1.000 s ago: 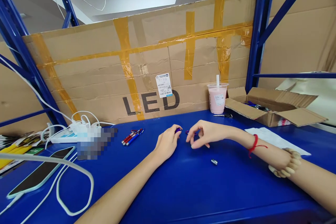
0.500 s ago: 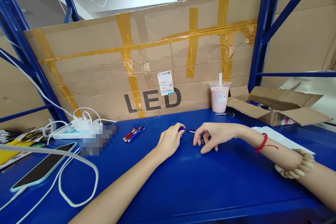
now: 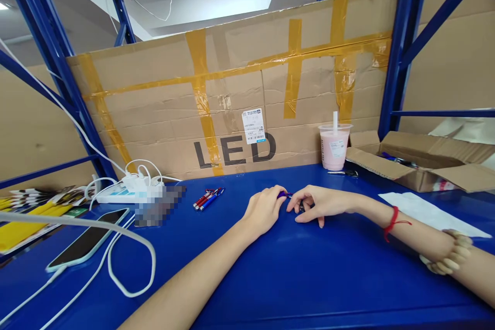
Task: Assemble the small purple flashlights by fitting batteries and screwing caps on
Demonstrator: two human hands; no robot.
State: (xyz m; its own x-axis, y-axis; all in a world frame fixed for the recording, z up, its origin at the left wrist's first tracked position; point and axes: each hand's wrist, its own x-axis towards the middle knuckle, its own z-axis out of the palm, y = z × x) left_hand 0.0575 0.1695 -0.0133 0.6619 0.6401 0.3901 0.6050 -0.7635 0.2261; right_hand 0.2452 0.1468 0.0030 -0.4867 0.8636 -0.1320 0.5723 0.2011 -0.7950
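Observation:
My left hand (image 3: pixel 265 210) is closed with its fingertips bent over a small purple-blue object (image 3: pixel 284 194); most of this object is hidden, so I cannot tell its kind. Close on its right, my right hand (image 3: pixel 323 202) is curled above the blue tabletop. Its fingertips come up to the purple-blue object, and a small dark item (image 3: pixel 302 206) shows beneath the curled fingers. Several slim red and blue pens (image 3: pixel 209 199) with silvery ends lie side by side to the left of my hands.
A pink drink cup with a straw (image 3: pixel 335 147) stands at the back, a small black-handled tool (image 3: pixel 343 173) before it. An opened carton (image 3: pixel 421 165) and white paper (image 3: pixel 433 212) are at right. A phone (image 3: pixel 88 240), white cables and a power strip (image 3: pixel 135 191) occupy the left.
My hands have come closer together, and the gap with the dark loop between them has closed. The view has shifted slightly, so the scene sits further right.

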